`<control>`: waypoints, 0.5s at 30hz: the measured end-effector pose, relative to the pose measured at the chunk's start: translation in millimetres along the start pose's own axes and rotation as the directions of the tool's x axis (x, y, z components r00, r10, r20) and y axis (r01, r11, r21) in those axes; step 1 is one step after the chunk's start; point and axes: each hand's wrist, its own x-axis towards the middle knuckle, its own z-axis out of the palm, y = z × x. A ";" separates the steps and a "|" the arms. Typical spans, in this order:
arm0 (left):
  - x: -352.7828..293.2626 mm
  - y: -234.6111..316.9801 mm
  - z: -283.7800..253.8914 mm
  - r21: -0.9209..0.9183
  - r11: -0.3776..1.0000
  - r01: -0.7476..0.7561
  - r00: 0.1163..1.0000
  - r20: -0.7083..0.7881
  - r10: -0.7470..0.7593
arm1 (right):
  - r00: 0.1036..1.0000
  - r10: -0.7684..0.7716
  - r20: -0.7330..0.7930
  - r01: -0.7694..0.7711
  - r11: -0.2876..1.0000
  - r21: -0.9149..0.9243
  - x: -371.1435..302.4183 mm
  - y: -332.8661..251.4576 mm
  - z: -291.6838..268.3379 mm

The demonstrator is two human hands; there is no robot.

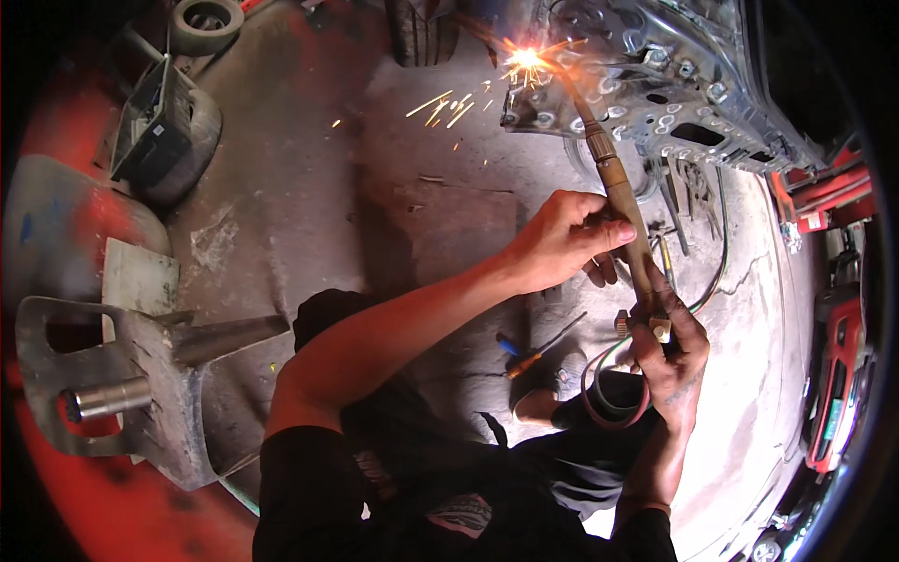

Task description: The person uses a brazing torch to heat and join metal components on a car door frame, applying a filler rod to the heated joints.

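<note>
Together, left hand (562, 240) pinches and right hand (676, 363) wraps one torch (620, 184), sparking at one metal panel (693, 98).

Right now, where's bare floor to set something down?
Floor looks bare between the plastic scrap and left forearm, though sparks fly farther ahead; also between the right hand and red part. It's crowded below the panel, among tools, and around the screwdriver.
</note>
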 end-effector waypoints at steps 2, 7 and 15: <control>1.0 -4.1 -0.7 -0.020 1.000 -0.018 1.000 0.007 0.018 | 1.000 -0.013 0.004 0.013 1.000 0.005 -0.3 -0.6 0.3; 1.9 -4.5 -0.7 -0.052 0.998 -0.017 0.999 0.032 0.018 | 1.000 -0.002 0.013 0.001 0.999 0.045 -0.5 -1.2 0.4; 1.5 -3.0 0.1 -0.037 0.999 -0.023 1.000 0.017 0.024 | 1.000 -0.020 0.020 0.020 1.000 0.008 0.4 -2.9 -0.3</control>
